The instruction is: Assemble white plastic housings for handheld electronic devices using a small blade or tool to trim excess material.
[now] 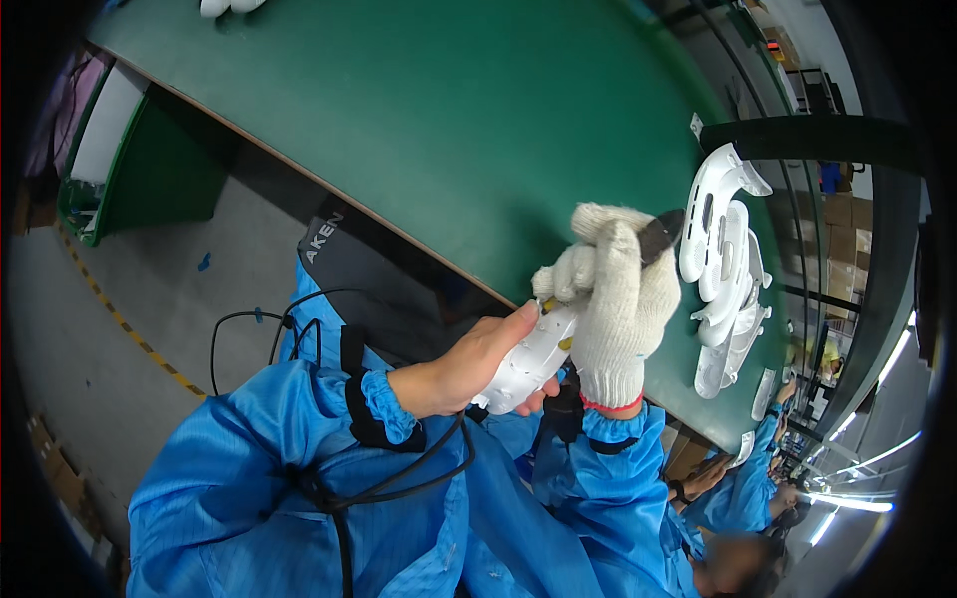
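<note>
My left hand (461,371) is bare and grips a white curved plastic shell (528,364) just off the near edge of the green table, thumb on top and fingers underneath. My right hand (623,299) wears a white knitted glove with a red cuff. Its fingers are closed round a dark-handled tool (660,237), whose blunt end sticks out past the index finger. The tool's working end is hidden by the glove, so I cannot tell its kind. The gloved fingers are at the shell's upper end, where small yellow bits show.
Several white plastic shells (720,269) lie along the right of the green table (429,130), by a black post (807,138). White parts (231,6) lie at the far left. A green bin (150,169) stands left on the floor. Another person (738,498) sits at right. Black cables (399,493) cross my sleeve.
</note>
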